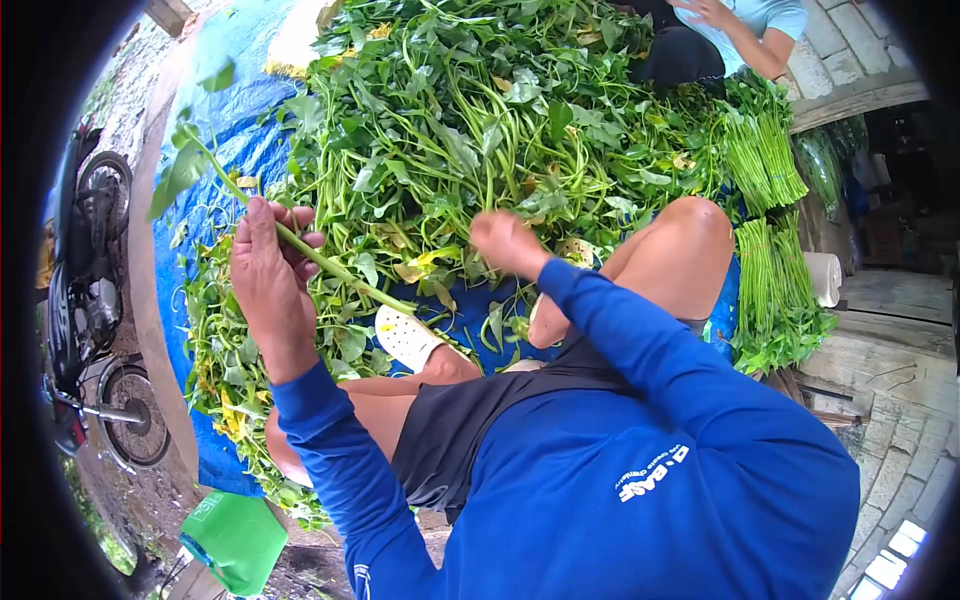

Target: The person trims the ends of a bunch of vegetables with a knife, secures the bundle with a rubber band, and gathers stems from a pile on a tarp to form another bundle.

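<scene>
My left hand (274, 262) holds one long green stem (335, 268) between thumb and fingers, its leafy tip pointing up and left and its cut end down near a white clog (402, 337). At the near edge of a big heap of leafy greens (430, 130), my right hand (508, 243) is closed and somewhat blurred; what it grips, if anything, is too unclear to make out. Loose leaves and stems lie around both feet on a blue tarp (215, 340).
Bundled green stems (775, 290) are stacked at the right, beside a white roll (823, 279). Another person (735, 35) sits behind the heap at the upper right. A motorcycle (100, 290) stands at the left, and a green container (235, 540) is at the lower left.
</scene>
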Demonstrator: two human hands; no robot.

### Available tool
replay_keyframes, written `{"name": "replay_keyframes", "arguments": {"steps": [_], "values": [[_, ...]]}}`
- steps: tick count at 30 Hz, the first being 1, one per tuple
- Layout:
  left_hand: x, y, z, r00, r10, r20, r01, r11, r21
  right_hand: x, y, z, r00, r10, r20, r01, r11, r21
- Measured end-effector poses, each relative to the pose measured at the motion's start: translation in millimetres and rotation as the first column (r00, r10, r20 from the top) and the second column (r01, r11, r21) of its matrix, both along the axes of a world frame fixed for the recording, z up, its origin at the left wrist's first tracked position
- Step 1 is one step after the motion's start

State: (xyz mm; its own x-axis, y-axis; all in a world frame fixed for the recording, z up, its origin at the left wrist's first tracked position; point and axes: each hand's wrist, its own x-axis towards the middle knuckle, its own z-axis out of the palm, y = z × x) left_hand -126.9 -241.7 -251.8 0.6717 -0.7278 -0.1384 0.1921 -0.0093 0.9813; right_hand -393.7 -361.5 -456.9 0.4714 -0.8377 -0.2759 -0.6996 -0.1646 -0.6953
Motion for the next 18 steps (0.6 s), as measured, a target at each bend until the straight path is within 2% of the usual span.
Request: {"name": "replay_keyframes", "arguments": {"steps": [1,2,3,6,7,10,11,14,15,18], "values": [[-2,-1,-2,1.0,-0.008,0.006,0.008,1.0,-0.009,2,-33,-26,0.987,-0.162,-0.002,0.161,0.981,-0.111],[-3,-1,-4,0.999,-0.024,0.023,0.024,1.0,-0.011,6,-59,-34,0.924,-0.381,0.025,0.381,0.924,-0.024],[-3,-2,-6,0.998,-0.038,0.042,0.038,0.999,-0.016,9,-78,-43,0.898,-0.439,-0.036,0.437,0.898,-0.052],[-9,-8,1,0.997,-0.071,0.033,0.072,0.997,-0.012,27,-105,-55,0.873,-0.429,-0.232,0.409,0.903,-0.13],[-11,-9,1,0.997,-0.073,0.02,0.073,0.997,0.002,27,-110,-53,0.881,-0.42,-0.219,0.42,0.906,-0.051],[-11,-9,-1,0.996,-0.082,0.038,0.08,0.996,0.048,30,-106,-35,0.906,-0.412,-0.095,0.41,0.911,-0.048],[-12,-9,1,0.995,-0.089,0.042,0.086,0.995,0.055,34,-102,-23,0.918,-0.382,-0.106,0.383,0.924,-0.019],[-10,-7,3,0.99,-0.128,0.054,0.124,0.989,0.079,41,-100,-40,0.882,-0.385,0.272,0.404,0.914,-0.017],[-8,-7,0,0.988,-0.143,0.054,0.138,0.986,0.091,40,-111,-33,0.883,-0.371,0.288,0.251,0.891,0.378],[-9,-8,-3,0.986,-0.162,0.029,0.159,0.983,0.096,39,-114,-1,0.626,-0.673,0.393,0.086,0.561,0.823]]}}
